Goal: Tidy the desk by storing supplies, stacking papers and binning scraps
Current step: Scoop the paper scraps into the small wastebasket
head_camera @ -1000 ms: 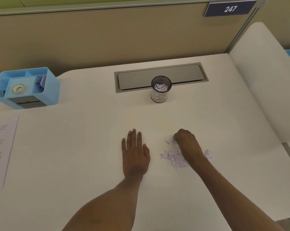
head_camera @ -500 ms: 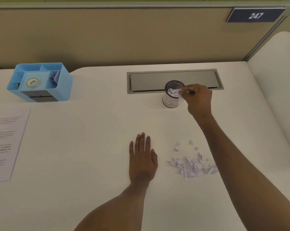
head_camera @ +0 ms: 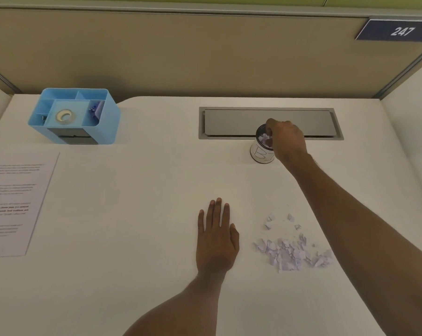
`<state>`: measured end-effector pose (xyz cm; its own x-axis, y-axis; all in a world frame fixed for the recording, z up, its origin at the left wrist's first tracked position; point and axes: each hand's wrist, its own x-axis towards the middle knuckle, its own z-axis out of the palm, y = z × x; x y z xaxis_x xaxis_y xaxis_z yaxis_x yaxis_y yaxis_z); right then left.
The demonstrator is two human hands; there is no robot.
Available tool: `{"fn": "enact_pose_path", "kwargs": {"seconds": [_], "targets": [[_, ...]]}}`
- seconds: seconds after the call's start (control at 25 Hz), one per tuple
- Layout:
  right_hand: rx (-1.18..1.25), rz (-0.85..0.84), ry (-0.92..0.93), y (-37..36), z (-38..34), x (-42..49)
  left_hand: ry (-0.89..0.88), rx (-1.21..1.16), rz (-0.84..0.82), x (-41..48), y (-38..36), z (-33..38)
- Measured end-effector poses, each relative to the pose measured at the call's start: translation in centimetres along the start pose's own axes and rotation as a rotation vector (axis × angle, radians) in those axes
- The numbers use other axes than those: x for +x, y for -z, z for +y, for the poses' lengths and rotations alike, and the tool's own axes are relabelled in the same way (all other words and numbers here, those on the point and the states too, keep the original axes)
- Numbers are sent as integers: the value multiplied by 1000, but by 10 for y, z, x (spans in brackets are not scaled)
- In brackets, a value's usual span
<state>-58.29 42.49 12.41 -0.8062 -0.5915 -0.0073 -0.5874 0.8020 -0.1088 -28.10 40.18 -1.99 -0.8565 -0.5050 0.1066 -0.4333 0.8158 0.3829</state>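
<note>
While the right hand [head_camera: 286,139] curls over the bin cup [head_camera: 260,154], grip unclear, paper scraps [head_camera: 292,251] lie just right of the flat left hand [head_camera: 217,241].

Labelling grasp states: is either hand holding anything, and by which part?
The left hand lies flat on the desk, holding nothing. The right hand curls over the mouth of the bin cup; whether it pinches scraps cannot be told.

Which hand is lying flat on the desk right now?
The left hand, palm down with straight fingers beside the paper scraps; the right hand is curled over the labelled cup.
</note>
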Motion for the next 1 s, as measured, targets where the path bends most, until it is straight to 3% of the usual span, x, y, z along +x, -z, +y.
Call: {"fn": "enact_pose_path", "kwargs": {"seconds": [0.12,0.24,0.36,0.44,0.6,0.68,0.76,0.88,1.0], "targets": [[-9,-28,-3,5,-6,2,1,2,2,0,0,0],[-106,-283,-74,15,-14,14,0,5,2,0,0,0],[-246,-402,-5,19,-20,14,4,2,-3,0,1,0],[-195,-351,50,14,-12,14,6,3,-5,1,1,1],[264,157,-12,17,17,-10,10,7,-12,0,1,0],[430,293,-88,12,30,-44,9,10,-9,0,1,0],[480,285,-190,-9,44,-85,8,23,-15,0,0,0],[437,141,-314,-52,62,-138,5,37,-23,0,0,0],[362,29,-336,-82,62,-173,4,44,-10,-1,-1,-1]]}}
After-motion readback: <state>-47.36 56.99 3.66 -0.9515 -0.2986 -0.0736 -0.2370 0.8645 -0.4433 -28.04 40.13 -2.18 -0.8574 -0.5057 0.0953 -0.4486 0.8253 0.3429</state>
